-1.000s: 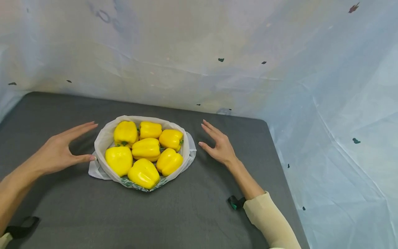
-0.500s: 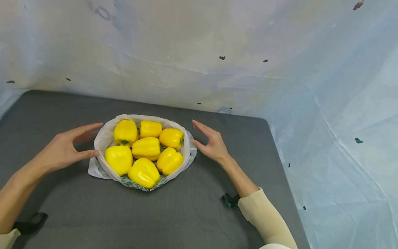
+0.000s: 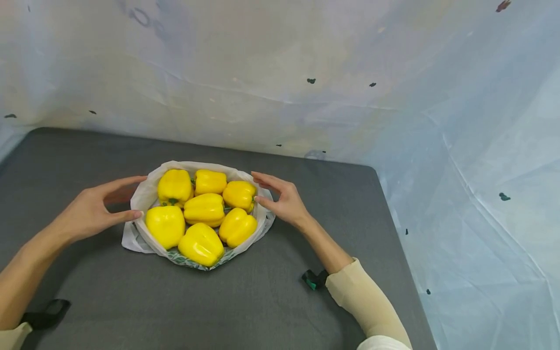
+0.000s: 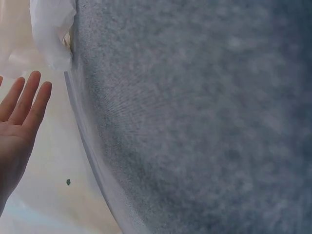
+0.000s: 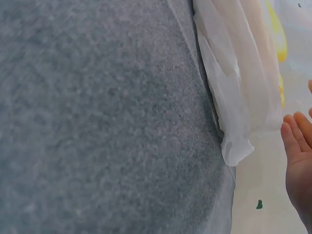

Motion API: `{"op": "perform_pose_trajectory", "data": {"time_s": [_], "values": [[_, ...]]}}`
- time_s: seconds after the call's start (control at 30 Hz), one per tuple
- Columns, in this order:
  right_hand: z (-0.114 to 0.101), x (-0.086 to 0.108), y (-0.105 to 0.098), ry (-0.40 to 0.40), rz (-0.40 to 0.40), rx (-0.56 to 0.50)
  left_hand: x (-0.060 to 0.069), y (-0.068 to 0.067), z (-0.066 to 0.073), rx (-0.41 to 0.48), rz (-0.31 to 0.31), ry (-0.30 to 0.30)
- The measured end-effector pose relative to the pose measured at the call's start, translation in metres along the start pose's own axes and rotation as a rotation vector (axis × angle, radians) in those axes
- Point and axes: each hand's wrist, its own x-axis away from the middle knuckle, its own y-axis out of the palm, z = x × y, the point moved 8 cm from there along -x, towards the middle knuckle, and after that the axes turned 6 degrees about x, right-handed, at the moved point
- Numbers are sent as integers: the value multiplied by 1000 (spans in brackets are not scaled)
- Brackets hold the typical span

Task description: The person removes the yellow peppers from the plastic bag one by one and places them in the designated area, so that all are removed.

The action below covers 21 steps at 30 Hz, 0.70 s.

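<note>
Peppers, seven of them and all yellow, are sitting in a white bag whose mouth is gaping upward on the grey desk, left of centre in the head view. The bag is looking thin and soft, so its wall is likely to be creasing under any grip; the peppers are probably giving it most of its weight, each one firm, glossy and perhaps slippery. The opposite sides of the rim are offering, I judge, the best hold, with a gathered fold rather than a single thin edge, since the film could be stretching or tearing under that load.

The left hand is hovering at the bag's left side, its fingers straight, the thumb spreading well away from them and pinching nothing. The right hand is mirroring it at the right side, fingers extending, thumb standing apart and its tip overlapping the rim; whether either hand is touching the film, I cannot tell. Both forearms are slanting inward from the near side.
</note>
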Motion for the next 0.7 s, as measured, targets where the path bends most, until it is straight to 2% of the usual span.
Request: {"op": "perform_pose_trajectory", "data": {"time_s": [0.17,0.3,0.43,0.7], "values": [[4,-4,6,-5,-50,-15,2,2,-1,1,-9,9],[21,-8,14,-11,-116,-21,2,2,-2,-11,-22,27],[40,-15,21,13,-208,45,2,2,-2,-26,-29,40],[51,-24,24,86,-381,158,0,4,-3,-34,-37,41]]}}
